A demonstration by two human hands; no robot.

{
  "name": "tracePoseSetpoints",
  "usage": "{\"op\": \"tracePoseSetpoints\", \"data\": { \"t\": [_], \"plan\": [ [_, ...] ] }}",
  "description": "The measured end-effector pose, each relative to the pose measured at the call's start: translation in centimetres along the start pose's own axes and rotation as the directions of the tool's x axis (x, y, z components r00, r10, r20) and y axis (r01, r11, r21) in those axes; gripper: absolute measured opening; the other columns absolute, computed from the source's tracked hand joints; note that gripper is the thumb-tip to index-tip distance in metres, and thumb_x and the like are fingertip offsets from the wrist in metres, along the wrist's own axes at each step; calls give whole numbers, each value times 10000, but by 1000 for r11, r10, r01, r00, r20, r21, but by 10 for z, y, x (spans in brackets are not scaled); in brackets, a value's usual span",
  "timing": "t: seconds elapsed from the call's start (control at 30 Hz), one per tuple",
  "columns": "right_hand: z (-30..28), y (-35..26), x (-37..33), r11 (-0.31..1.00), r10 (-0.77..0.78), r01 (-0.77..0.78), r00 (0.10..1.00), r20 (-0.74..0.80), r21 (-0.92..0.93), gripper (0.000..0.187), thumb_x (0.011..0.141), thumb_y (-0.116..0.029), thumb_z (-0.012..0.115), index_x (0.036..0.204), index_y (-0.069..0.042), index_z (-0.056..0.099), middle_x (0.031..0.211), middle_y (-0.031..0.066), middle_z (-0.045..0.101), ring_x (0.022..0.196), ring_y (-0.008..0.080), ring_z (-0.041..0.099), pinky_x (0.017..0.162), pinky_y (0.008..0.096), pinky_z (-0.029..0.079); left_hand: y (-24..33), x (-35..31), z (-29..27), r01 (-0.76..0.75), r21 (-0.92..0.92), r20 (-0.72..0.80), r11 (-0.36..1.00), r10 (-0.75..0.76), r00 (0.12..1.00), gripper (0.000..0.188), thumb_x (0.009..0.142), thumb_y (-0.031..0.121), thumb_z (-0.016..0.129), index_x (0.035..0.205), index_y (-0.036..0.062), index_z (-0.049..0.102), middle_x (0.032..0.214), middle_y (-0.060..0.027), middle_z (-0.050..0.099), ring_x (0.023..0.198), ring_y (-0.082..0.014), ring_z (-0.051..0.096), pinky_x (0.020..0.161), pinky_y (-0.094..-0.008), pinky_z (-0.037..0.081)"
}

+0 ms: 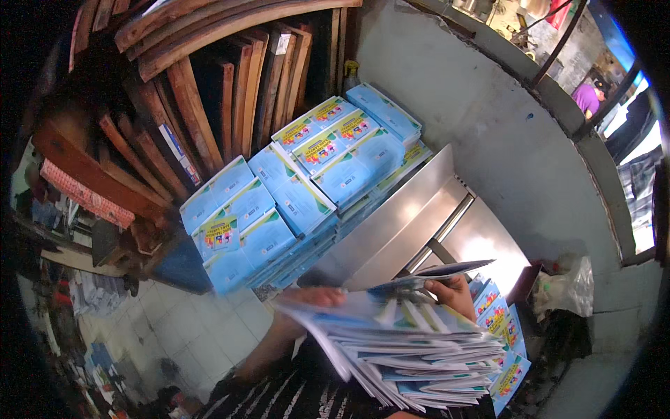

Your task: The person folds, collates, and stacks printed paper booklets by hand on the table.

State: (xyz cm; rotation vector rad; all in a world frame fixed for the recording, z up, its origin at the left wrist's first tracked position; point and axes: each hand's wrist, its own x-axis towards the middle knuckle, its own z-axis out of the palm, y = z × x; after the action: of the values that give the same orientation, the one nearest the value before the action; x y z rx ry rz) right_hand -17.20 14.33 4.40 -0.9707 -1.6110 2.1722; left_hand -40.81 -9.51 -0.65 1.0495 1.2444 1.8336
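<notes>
A thick, loose pile of printed booklets (426, 356), pale blue and white with fanned edges, lies in front of my body. My left hand (317, 297) is at the pile's upper left corner, smeared by motion, so its fingers do not show clearly. My right hand (455, 297) is closed at the far right side, thumb pressed on the edge of a raised booklet (457, 268) seen nearly edge-on above the pile. More blue booklets (513, 370) with yellow patches lie just right of the pile, partly hidden by it.
Tall stacks of blue booklets (293, 195) stand beyond my hands. A shiny metal tray or chute (398, 216) slopes beside them. Wooden frames (237, 91) fill a rack at the far left. A clear plastic bag (569, 286) sits at right, near a grey wall (481, 112). A person (588, 99) is beyond the window.
</notes>
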Motion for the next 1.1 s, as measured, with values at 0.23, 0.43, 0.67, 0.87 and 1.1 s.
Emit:
{"op": "tracePoseSetpoints", "data": {
  "t": [0.23,0.43,0.67,0.87,1.1],
  "plan": [
    [-28,7,28,830,-512,558,779,361,-26,146,771,-54,690,880,17,625,929,217,629,898,326,629,780,411,519,56,92,-18,-149,45,-766,988,130,629,273,943,183,511,1154,9,509,1067,-134,594,942,-217,582,835,-373,475],
    [-20,-16,24,986,-80,98,988,133,-134,271,720,-31,735,978,3,660,1099,121,638,987,177,596,882,321,448,23,108,66,177,13,116,984,-178,977,305,944,168,525,1205,11,547,1096,-71,620,1000,-141,540,876,-310,435],
    [40,-40,25,893,-413,435,895,-168,121,267,746,-36,732,992,4,636,994,76,649,903,142,595,827,287,470,18,78,42,367,274,191,889,-425,885,296,930,70,483,1214,19,551,1132,-78,601,991,-106,525,880,-276,415],
    [3,-19,24,991,-131,132,990,45,-28,250,766,14,689,1009,-14,640,946,67,672,878,142,613,796,279,481,16,25,-1,299,-122,52,946,-295,954,368,856,155,614,1211,62,586,1267,-155,547,1203,-337,480,1043,-444,313],
    [3,-11,19,932,-228,220,974,-7,287,395,713,54,673,1086,-16,562,1002,135,654,932,245,629,880,393,483,17,10,-16,-47,-515,160,856,150,976,334,874,234,619,1169,79,621,1251,-246,531,1241,-394,440,1052,-529,298]
  ]
}}
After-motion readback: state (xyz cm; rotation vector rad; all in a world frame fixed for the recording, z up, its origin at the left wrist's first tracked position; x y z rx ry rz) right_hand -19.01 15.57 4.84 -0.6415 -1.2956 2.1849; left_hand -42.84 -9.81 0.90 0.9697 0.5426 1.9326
